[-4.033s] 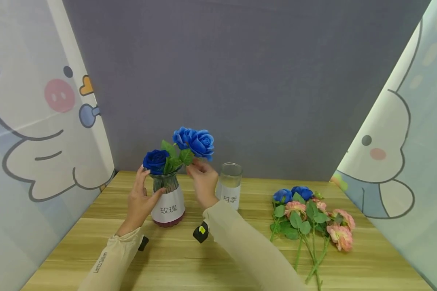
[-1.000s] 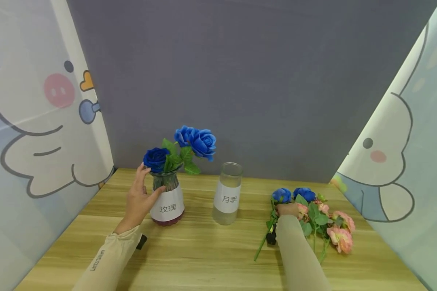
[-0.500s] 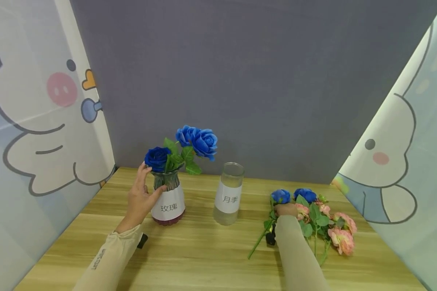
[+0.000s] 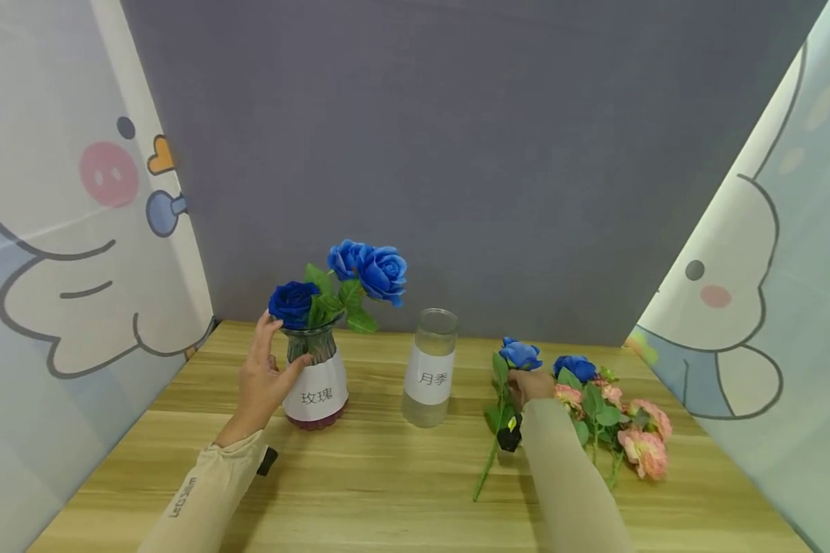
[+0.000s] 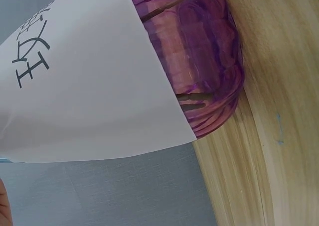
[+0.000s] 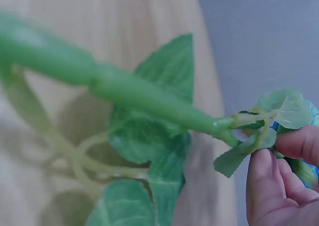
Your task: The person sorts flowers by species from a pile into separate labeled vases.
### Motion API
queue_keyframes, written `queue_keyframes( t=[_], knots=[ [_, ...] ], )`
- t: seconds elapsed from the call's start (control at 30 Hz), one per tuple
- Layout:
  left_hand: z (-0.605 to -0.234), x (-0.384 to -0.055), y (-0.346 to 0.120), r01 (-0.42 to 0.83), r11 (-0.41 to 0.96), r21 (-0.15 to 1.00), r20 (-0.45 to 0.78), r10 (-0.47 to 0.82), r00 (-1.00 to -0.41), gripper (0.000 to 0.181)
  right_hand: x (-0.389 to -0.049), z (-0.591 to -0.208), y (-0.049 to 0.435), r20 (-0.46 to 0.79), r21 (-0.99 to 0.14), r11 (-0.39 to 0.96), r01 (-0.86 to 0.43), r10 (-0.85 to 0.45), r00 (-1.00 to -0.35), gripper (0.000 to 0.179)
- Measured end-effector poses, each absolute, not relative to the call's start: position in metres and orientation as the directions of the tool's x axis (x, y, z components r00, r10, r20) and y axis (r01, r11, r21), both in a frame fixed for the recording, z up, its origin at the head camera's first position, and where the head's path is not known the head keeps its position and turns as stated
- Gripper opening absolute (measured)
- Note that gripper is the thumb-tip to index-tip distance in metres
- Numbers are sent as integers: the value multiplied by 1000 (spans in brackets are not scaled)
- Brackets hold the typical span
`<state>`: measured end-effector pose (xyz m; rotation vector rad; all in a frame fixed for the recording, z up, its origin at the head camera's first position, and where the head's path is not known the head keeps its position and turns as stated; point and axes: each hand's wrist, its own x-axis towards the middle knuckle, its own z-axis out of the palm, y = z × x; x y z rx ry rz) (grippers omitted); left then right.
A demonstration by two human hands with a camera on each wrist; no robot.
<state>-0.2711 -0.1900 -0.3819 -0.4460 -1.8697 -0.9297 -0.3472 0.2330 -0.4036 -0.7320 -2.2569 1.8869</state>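
On the left, my left hand (image 4: 263, 386) holds the glass vase (image 4: 321, 388), fingers at the rim and thumb across the front. The vase has a white paper label and a purple-pink bottom, where stem ends show in the left wrist view. Several blue roses (image 4: 382, 274) with green leaves stand in it. My right hand (image 4: 531, 386) pinches a blue rose (image 4: 521, 355) just below its bloom. Its thick green stem (image 6: 144, 97) runs across the right wrist view, with leaves below. In the head view the stem slants toward the table's front.
A clear cylindrical glass vase (image 4: 426, 411) with a white label and liquid inside stands mid-table. Right of my right hand lie another blue rose (image 4: 576, 368) and several pink flowers (image 4: 643, 453) on the wooden table (image 4: 387, 499). A grey panel (image 4: 415, 177) rises behind.
My right hand has left the blue roses in the left vase, gone to the flowers on the right, and drawn one blue rose leftward and up. My left hand stays on the vase.
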Motion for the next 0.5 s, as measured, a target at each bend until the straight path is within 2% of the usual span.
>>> queue_keyframes(
  t=[0.23, 0.33, 0.47, 0.5],
  knots=[
    [-380, -271, -190, 645, 643, 413, 878, -94, -469, 72, -353, -386, 228, -292, -956, -104, 273, 384, -876, 6],
    [-380, -270, -189, 641, 640, 425, 872, -99, -479, 72, -358, -384, 228, -324, -946, -115, 303, 406, -855, 4],
    [-379, -269, -188, 633, 641, 434, 866, -102, -490, 72, -371, -395, 239, -330, -944, -127, 305, 378, -865, 9],
    [-379, -269, -188, 632, 641, 435, 865, -102, -492, 72, -386, -411, 251, -352, -933, -208, 295, 346, -870, 8]
  ],
)
